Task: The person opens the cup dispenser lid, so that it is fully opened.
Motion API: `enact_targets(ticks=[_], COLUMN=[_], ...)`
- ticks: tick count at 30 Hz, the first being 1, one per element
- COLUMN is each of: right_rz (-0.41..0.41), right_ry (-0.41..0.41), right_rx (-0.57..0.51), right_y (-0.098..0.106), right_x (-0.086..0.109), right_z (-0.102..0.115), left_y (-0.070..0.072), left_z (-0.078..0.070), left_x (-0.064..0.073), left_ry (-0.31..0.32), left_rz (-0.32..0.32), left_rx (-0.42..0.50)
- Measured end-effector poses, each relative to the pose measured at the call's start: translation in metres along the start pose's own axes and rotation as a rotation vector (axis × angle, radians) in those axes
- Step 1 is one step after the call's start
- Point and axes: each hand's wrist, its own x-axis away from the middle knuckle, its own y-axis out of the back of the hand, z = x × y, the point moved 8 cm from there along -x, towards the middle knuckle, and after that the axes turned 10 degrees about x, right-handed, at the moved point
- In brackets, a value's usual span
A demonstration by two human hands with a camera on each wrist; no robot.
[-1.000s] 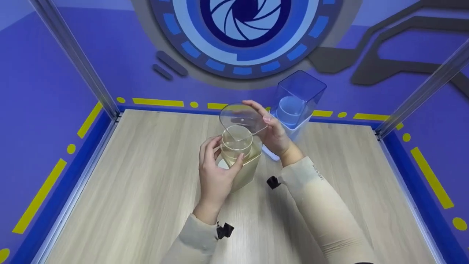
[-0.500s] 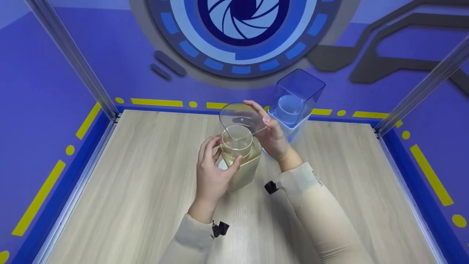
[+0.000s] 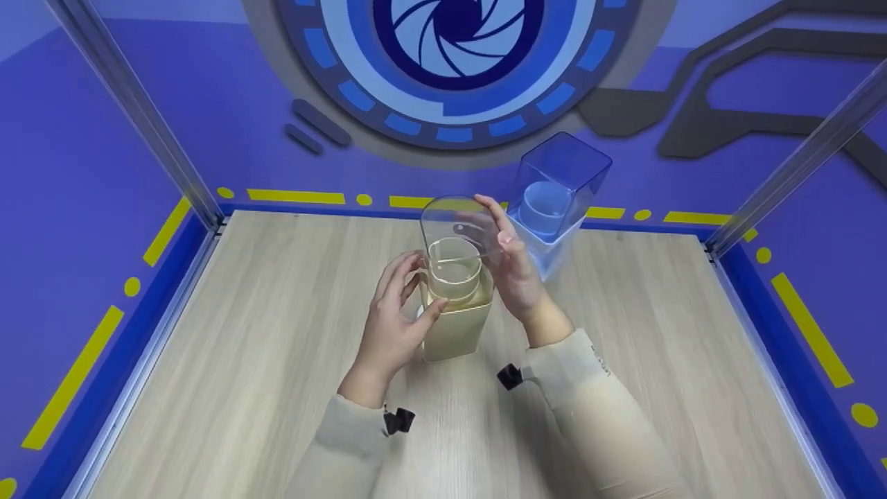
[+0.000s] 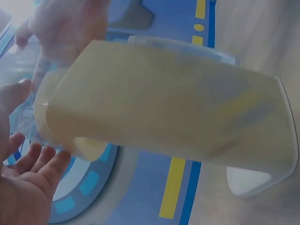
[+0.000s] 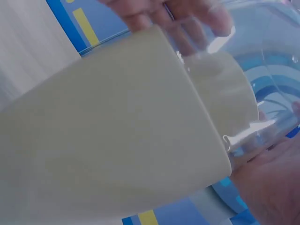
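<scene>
Ideally, we square clear cover (image 3: pixel 454 219) over beige neck (image 3: pixel 455 281), right hand (image 3: pixel 518 274) pinching it at three o'clock, left hand (image 3: pixel 393 315) at eight, grip unclear.

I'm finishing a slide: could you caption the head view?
Left hand and right hand cup a clear cover around the neck of a cream container, a blue-tinted container behind.

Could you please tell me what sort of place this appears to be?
It looks like a small purpose-built booth, perhaps for demonstrations or recording, though its use isn't certain: a wood-grain tabletop is bordered by blue printed panels, with metal posts at the far corners.
</scene>
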Motion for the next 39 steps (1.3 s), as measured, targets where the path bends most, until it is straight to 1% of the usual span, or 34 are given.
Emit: enact_targets(ticks=[6, 12, 15, 19, 23, 26, 28, 30, 32, 35, 38, 39], right_rz=[-0.098, -0.195, -0.235, -0.29, -0.338, -0.354, -0.357, -0.356, -0.346, -0.311, -0.264, -0.251], right_ry=[0.005, 0.019, 0.028, 0.029, 0.036, 0.037, 0.035, 0.032, 0.034, 0.049, 0.083, 0.091], right_rx=[0.037, 0.079, 0.113, 0.18, 0.226, 0.241, 0.247, 0.254, 0.264, 0.275, 0.275, 0.27], right_y=[-0.001, -0.003, -0.004, -0.006, -0.007, -0.007, -0.006, -0.004, -0.003, -0.001, 0.005, 0.008], right_x=[0.01, 0.021, 0.026, 0.033, 0.039, 0.042, 0.042, 0.043, 0.043, 0.042, 0.038, 0.037], right_z=[0.004, 0.01, 0.013, 0.017, 0.021, 0.023, 0.024, 0.023, 0.022, 0.019, 0.016, 0.014], left_y=[0.002, 0.004, 0.005, 0.007, 0.006, 0.003, 0.002, 0.001, 0.001, -0.001, -0.008, -0.011], left_z=[0.005, 0.007, 0.009, 0.014, 0.018, 0.02, 0.02, 0.019, 0.019, 0.017, 0.017, 0.017], left_x=[-0.005, -0.008, -0.01, -0.013, -0.012, -0.01, -0.008, -0.005, -0.002, 0.003, 0.009, 0.011], left_ry=[-0.017, -0.008, 0.008, 0.054, 0.111, 0.147, 0.156, 0.142, 0.113, 0.069, 0.07, 0.081], left_rz=[0.099, 0.169, 0.189, 0.211, 0.22, 0.206, 0.19, 0.167, 0.14, 0.081, -0.003, -0.034], left_rx=[0.016, 0.017, 0.0, -0.011, 0.028, 0.059, 0.065, 0.049, 0.027, -0.006, -0.047, -0.062])
